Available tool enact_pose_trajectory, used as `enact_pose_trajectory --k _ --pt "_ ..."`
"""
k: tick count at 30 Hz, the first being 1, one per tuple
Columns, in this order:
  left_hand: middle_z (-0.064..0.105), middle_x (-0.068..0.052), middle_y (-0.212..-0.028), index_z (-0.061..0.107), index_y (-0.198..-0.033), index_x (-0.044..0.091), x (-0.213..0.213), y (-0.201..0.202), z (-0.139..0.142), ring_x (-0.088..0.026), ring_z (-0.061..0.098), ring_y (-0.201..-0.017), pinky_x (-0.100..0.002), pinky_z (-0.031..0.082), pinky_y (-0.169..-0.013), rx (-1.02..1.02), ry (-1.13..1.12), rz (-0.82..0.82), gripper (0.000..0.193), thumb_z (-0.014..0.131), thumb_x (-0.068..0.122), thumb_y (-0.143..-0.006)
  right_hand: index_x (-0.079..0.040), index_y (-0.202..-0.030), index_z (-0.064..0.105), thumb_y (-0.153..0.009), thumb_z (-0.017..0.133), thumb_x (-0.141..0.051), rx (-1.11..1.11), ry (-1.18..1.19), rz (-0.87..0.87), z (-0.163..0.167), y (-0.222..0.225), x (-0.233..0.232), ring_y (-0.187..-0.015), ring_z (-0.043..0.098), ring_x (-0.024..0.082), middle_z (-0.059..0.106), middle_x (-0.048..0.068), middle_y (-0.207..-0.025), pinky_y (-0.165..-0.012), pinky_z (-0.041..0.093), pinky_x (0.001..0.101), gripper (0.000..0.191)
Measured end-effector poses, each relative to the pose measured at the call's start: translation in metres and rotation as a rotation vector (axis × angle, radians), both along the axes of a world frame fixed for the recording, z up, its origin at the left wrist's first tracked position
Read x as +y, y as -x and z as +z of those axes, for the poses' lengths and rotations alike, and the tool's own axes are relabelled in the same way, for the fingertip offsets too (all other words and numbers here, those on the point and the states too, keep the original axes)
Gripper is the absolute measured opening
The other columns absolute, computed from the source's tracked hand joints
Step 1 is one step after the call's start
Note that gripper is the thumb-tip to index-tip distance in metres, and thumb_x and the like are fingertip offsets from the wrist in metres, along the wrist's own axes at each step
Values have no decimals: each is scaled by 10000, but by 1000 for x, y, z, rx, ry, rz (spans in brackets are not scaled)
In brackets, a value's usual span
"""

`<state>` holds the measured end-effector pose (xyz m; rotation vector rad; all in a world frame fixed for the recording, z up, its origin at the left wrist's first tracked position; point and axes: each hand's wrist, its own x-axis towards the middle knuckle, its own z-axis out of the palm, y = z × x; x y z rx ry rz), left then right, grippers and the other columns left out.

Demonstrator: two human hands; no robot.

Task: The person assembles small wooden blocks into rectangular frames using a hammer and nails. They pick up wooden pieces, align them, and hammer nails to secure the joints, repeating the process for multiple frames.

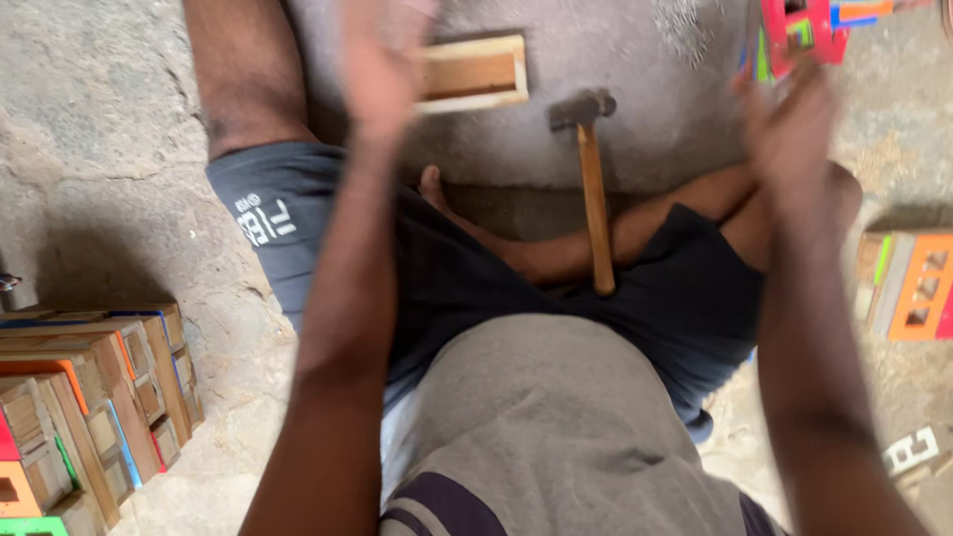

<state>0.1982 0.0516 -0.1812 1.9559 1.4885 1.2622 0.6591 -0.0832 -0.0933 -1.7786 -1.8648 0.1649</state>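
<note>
I sit on a concrete floor with my legs folded. Both my hands are raised and blurred by motion. My left hand [382, 60] is flat with nothing in it, and it overlaps the left end of a small open wooden box [476, 71] lying sharp and still on the floor. My right hand [789, 124] is up at the right, fingers apart and empty, just below a red and multicoloured block [806, 28]. A hammer [594, 189] with a wooden handle lies between my hands, its head on the floor and its handle resting on my leg.
A stack of wooden boxes with coloured edges [89, 417] stands at the lower left. An orange and grey block with holes [913, 286] sits at the right edge. A small white piece [911, 452] lies at the lower right.
</note>
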Motion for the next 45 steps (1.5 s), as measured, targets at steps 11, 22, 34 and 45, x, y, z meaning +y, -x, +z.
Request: enact_pose_trajectory --k 11,22,34,45 --pt "732 -120 -1079 706 -1223 -19 -51 65 55 -177 682 -968 -323 567 -888 -113 172 -2 207 702 131 -1081 5 -1138 696 -821 1026 -240 43 145 -227 -56 -80 51 -914 690 327 728 156 -1034 -844 559 440 519" --pt "781 -179 -1015 701 -1241 21 -18 29 35 -249 764 -915 -371 595 -805 91 481 -142 360 812 176 -935 -7 -1303 699 -813 920 53 392 -53 -224 -36 -63 41 -1053 727 201 749 137 -1178 -877 648 324 541" --pt "540 -186 -1446 610 -1395 48 -8 48 27 -353 522 -1350 -419 438 -1140 124 194 -406 683 935 153 -803 -38 -1410 592 -760 957 -294 -76 278 564 -36 195 104 -1380 529 304 564 110 -1526 -1138 412 471 789" --pt "597 -145 -1404 594 -1350 81 -23 40 25 -338 606 -1225 -425 520 -991 409 304 -287 763 908 50 -655 -26 -1458 584 -744 957 -261 -30 289 505 -53 198 103 -1381 495 380 526 208 -1521 -1129 411 479 839"
